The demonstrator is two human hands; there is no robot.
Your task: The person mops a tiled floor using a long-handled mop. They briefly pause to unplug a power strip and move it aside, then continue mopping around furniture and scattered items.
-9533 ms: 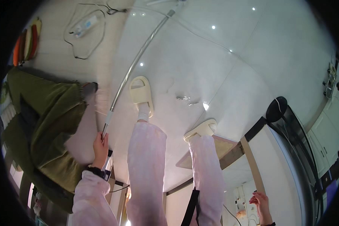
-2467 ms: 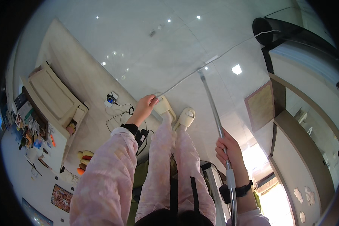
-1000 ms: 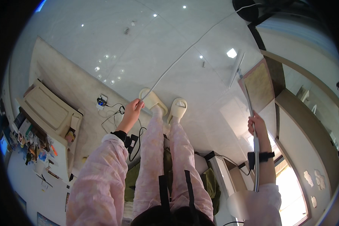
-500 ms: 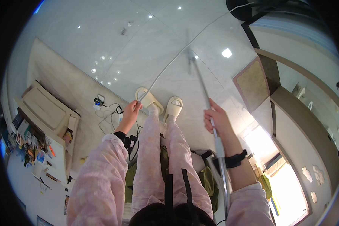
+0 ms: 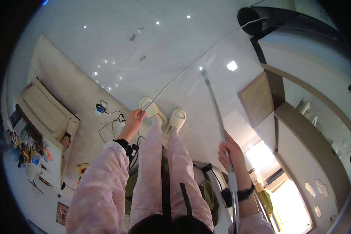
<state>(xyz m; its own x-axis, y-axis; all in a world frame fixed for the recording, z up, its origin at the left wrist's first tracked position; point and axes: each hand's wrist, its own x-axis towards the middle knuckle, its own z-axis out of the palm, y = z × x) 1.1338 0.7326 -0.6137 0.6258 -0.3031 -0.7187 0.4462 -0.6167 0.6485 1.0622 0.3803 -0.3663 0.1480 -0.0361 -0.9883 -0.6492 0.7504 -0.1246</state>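
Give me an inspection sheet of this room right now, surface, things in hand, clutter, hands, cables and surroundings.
Surface: glossy white tiled floor, ceiling lights mirrored in it.
Job's things: metal pole, upright and tilted; thin white cord running across the floor.
Clutter: small toy by the wall, papers and pictures at far left.
Hands: left hand pinches the cord; right hand wraps the pole.
Cables: dark wires looped beside a power strip.
Surroundings: beige cabinet, black bin, brown mat, slippers on the feet.
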